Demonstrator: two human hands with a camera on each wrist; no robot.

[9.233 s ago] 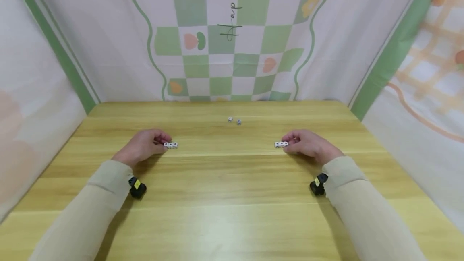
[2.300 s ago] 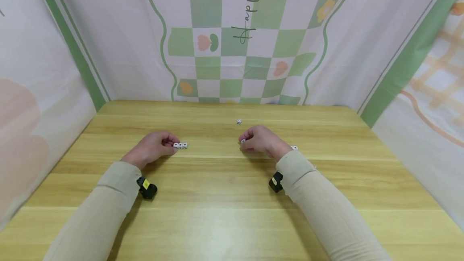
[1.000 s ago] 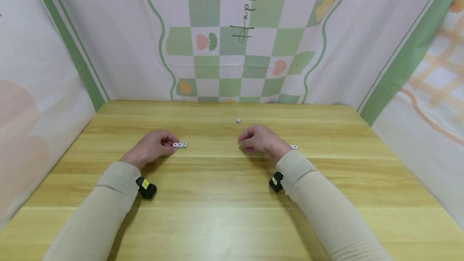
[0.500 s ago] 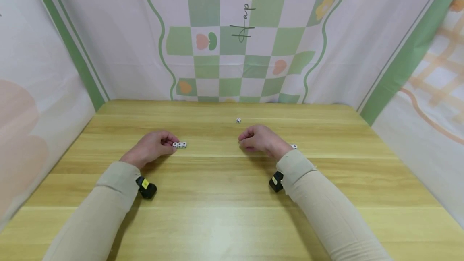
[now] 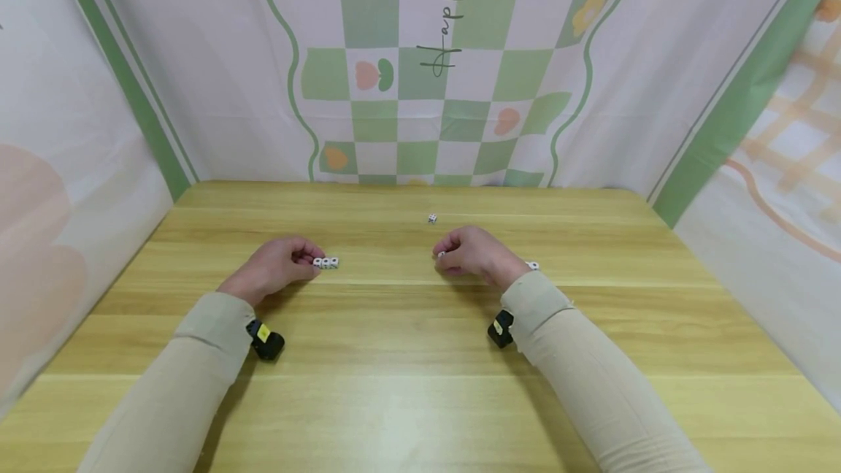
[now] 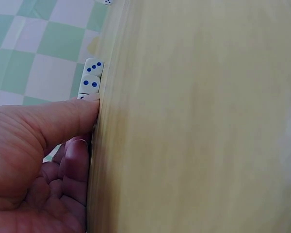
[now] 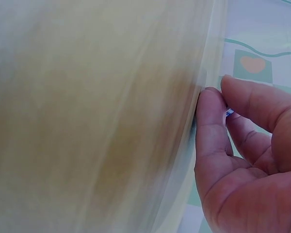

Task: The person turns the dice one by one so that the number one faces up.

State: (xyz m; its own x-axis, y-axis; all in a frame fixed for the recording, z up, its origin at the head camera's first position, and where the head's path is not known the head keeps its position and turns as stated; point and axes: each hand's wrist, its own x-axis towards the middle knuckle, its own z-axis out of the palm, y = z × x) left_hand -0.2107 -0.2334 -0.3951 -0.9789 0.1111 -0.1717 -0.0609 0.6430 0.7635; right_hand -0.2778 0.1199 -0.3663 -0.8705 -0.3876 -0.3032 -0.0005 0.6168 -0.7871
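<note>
On the left of the wooden table, my left hand pinches the near end of a row of three white dice. The left wrist view shows two dice with blue pips beyond the thumb, which partly covers the third. Near the table's middle, my right hand holds one die between thumb and fingers; only a sliver of that die shows in the right wrist view. Behind the right wrist, more white dice stand on the table, partly hidden by the sleeve.
A single die lies farther back, just beyond the right hand. A printed cloth with green checks hangs behind the table's back edge. Cloth panels flank both sides. Each wrist carries a small black camera.
Since the oldest frame, my right hand has left the right-hand row, moved left and taken one of the two back dice. Lately that die turns or shifts in the fingers. My left hand stays.
</note>
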